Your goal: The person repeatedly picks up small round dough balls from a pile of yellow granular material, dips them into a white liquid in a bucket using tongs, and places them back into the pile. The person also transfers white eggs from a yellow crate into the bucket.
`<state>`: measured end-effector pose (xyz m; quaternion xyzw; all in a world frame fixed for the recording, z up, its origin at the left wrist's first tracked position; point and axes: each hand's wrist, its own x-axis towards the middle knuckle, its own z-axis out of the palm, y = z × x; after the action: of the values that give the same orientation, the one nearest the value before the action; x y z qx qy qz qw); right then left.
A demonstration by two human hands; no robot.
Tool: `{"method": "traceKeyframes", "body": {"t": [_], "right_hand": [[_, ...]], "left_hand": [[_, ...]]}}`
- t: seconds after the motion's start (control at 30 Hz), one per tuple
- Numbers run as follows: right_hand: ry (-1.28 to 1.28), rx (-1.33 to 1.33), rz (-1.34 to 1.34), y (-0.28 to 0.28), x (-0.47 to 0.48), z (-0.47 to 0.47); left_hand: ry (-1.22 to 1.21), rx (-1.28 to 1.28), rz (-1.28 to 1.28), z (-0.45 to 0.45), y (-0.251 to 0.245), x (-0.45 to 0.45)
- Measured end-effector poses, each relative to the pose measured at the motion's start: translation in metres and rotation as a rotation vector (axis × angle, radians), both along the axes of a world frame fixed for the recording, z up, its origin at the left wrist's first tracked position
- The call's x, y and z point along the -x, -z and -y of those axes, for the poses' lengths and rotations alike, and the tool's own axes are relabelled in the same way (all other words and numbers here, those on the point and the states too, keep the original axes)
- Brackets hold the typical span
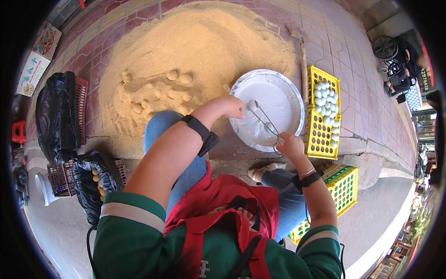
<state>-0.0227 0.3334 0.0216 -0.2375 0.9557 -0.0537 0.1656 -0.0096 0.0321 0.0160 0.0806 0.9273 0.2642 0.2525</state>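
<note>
A round basin (244,136) full of grey-white slurry stands before me. My right hand (291,146) grips the looped handle of metal wire tongs (263,115); their far end holds a slurry-coated egg (253,105) above or in the slurry, which I cannot tell. Another coated egg (268,127) shows between the tong arms. My left hand (234,107) hovers by the basin's left rim, fingers curled, with nothing visible in it. Left of the basin spreads a large heap of tan husk-like grain (209,38), with several husk-coated eggs (185,78) on it.
A yellow plastic crate (315,150) with several pale eggs (325,101) stands right of the basin, a wooden-handled shovel (304,66) beside it. Black-bag-lined crates (82,104) stand at left, one holding coated eggs (95,178). Another yellow crate (345,195) is lower right. A person (411,62) sits far right.
</note>
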Motion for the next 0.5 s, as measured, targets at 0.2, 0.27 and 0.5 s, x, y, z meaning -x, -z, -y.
{"method": "traceKeyframes", "body": {"t": [0.2,0.27,0.5], "right_hand": [[0.103,0.167,0.090,-0.041,-0.003,-0.022],[0.133,0.140,0.143,-0.062,0.001,-0.032],[0.153,0.008,0.155,-0.091,0.008,-0.067]], "left_hand": [[0.026,0.030,0.020,0.004,0.002,0.001],[0.023,0.014,0.006,0.004,0.001,0.001],[0.025,0.002,-0.043,-0.001,0.004,0.002]]}}
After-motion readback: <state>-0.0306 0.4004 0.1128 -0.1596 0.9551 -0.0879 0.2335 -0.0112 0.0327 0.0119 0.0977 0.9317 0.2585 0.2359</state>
